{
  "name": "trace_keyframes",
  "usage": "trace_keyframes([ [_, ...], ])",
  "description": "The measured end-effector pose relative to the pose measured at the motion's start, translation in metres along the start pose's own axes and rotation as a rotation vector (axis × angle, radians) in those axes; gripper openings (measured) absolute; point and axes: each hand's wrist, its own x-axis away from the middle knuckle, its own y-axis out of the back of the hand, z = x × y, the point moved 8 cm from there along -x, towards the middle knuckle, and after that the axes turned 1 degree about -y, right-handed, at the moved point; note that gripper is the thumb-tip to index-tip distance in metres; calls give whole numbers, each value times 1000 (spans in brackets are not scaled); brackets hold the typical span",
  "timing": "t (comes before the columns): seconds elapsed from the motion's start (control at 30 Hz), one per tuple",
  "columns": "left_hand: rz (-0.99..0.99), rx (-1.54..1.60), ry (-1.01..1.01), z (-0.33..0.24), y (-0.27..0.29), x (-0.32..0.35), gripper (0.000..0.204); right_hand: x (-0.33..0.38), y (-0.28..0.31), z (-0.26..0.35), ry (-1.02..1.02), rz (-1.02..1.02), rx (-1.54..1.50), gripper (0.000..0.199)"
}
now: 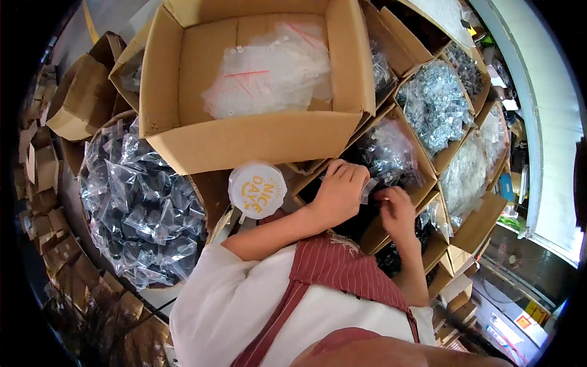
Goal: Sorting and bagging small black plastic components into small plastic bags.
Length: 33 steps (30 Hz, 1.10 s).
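A person in a red striped apron (348, 272) held a small clear plastic bag (367, 191) just right of the frame's center, above a dark-filled carton. The left hand (338, 192) was closed, its fingertips seemingly pinching the bag's edge. The right hand (397, 214) was curled close beside it, thumb and finger nearly together; whether it gripped anything could not be told.

The bag looked light, limp and slick, the sort of film likely to slip or crease rather than break. A pinch at a rim or corner seemed the surest hold; whatever it contained was too small to make out.

A large open carton (257, 144) filled the top of the frame, a loose heap of flat clear bags (269, 73) lying inside, some marked with red lines. Its front wall stood between that heap and the hands. Below it, a round white disc (257, 189) with yellow lettering lay just beside the left forearm. At left, a bin brimmed with bagged black parts (147, 208); at upper right, cartons of silvery bagged pieces (434, 107) crowded the right hand's side.
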Motion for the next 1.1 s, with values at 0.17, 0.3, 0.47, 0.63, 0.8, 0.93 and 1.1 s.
trace_keyframes([
  [0.17, 35, 216, 16, -7, 5, -6, 23, 18, -91, -9, 439, 119, 311, 47],
  [0.3, 130, 283, 70, -13, 6, 5, 27, 37, -103, -33, 167, 346, 294, 49],
  [0.47, 118, 253, 97, -17, 11, 15, 35, 36, -92, -31, 90, 200, 257, 39],
  [0.63, 13, 143, 57, -28, 30, 18, 33, 18, -35, -22, -43, -48, 68, 38],
  [0.8, 24, 252, 212, -4, 18, 26, 37, 25, -28, -48, -441, 96, -854, 54],
  [0.93, 0, 368, 268, 4, 10, 35, 39, 27, -41, -49, -403, 144, -1526, 60],
  [1.1, 17, 401, 269, 4, 7, 44, 42, 40, -30, -20, -225, 246, -1832, 60],
])
